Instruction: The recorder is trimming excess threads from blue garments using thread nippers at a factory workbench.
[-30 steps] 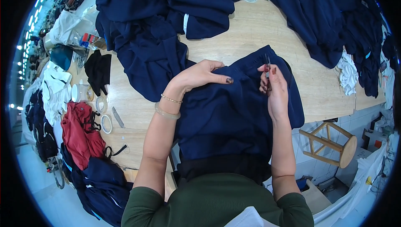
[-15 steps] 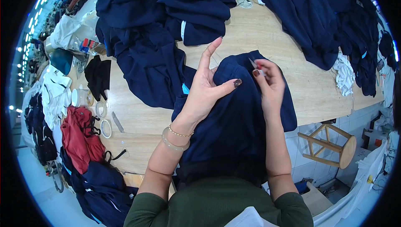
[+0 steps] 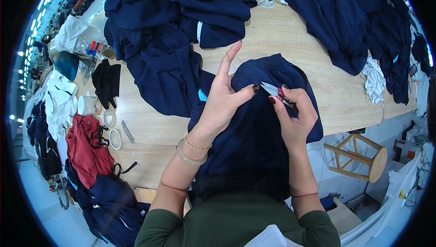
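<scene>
A navy garment (image 3: 245, 133) with a gathered waistband is draped over the near table edge and my lap. My left hand (image 3: 223, 94) holds it near the waistband, thumb on top and index finger stretched upward; the other fingers are hidden beneath the cloth. In my right hand (image 3: 297, 113) is a pair of small thread snips (image 3: 271, 89) with silver blades and a red part near the fingers. The blades point left over the cloth, close to my left thumb tip. Whether they touch the fabric I cannot tell.
Navy garments (image 3: 168, 69) are heaped along the table's (image 3: 281, 29) far and left sides, with more (image 3: 336, 24) at the right. A red cloth bag (image 3: 86, 147), tape rolls (image 3: 115, 139) and a black cloth (image 3: 106, 81) lie left. A wooden stool (image 3: 359, 158) stands below right.
The snips have come down and left from the garment's upper right edge toward my left thumb, and their blades now point left. My left hand has barely moved.
</scene>
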Demonstrator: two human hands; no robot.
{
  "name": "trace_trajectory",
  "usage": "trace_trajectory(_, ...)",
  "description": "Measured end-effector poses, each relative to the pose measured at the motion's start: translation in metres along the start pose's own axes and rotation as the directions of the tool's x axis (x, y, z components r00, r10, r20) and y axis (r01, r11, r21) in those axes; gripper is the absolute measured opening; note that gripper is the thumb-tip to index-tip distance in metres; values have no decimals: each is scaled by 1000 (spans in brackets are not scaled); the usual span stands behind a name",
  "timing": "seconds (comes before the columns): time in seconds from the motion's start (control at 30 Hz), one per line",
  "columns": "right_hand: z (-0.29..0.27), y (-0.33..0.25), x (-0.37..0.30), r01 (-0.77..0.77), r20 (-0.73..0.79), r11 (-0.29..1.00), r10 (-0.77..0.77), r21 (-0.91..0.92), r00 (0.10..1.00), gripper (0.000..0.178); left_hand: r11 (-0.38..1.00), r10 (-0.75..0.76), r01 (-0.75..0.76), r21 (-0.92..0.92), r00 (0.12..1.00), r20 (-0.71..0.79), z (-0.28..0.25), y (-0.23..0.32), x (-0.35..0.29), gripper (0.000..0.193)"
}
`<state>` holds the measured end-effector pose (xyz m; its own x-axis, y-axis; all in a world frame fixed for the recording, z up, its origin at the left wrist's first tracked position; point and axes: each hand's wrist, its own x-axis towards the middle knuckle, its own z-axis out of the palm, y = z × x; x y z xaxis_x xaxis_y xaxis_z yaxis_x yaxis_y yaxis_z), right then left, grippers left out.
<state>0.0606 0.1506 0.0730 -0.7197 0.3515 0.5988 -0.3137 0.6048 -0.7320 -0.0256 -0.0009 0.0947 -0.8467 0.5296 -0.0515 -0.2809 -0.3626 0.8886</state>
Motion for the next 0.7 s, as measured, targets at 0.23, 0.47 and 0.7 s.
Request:
trace_trajectory(0.23,0,1,3,78,16,994,-77,-80,997,20,999,26,-26,45,1000,-4,4,5,-2,86)
trace_trajectory(0.47,0,-2,4,54,26,995,-52,-80,998,18,998,39,-39,56,999,-1,4,4,-2,86)
trace_trajectory(0.7,-1,-2,4,39,23,995,-37,-92,999,19,983,68,-68,169,998,6,-2,-1,1,85)
